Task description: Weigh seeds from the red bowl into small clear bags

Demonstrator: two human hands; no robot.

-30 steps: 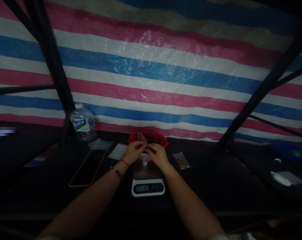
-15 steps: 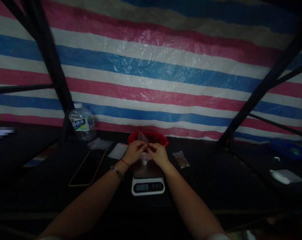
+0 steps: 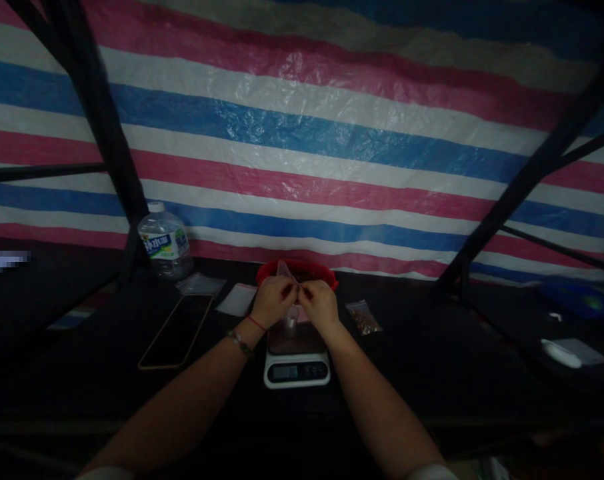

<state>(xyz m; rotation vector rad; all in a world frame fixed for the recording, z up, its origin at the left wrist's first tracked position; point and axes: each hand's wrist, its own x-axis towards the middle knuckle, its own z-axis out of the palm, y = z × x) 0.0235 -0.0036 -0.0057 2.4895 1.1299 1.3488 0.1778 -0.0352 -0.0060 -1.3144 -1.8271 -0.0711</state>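
Note:
My left hand (image 3: 273,301) and my right hand (image 3: 320,305) meet at the fingertips above a digital kitchen scale (image 3: 297,371). Between them they pinch a small clear plastic bag (image 3: 283,270), its corner standing up behind the left fingers. A small clear cup (image 3: 292,316) rests on the scale's plate, just below the hands and partly covered by them. Behind the hands lies a red basin (image 3: 327,273) with dark contents that I cannot make out. A filled zip bag (image 3: 363,317) of small brownish pieces lies right of my right hand.
White-looking flat bags (image 3: 237,299) and clear bags (image 3: 201,285) lie to the left, near a phone (image 3: 177,332) and a large plastic bottle (image 3: 165,243). Dark metal bars (image 3: 99,113) slant at both sides. A white spoon-like item (image 3: 561,354) lies far right.
My fingertips have drawn slightly apart and the hands have turned a little at the bag's edge. The view has shifted slightly; the scale, cup and filled bag stay in place.

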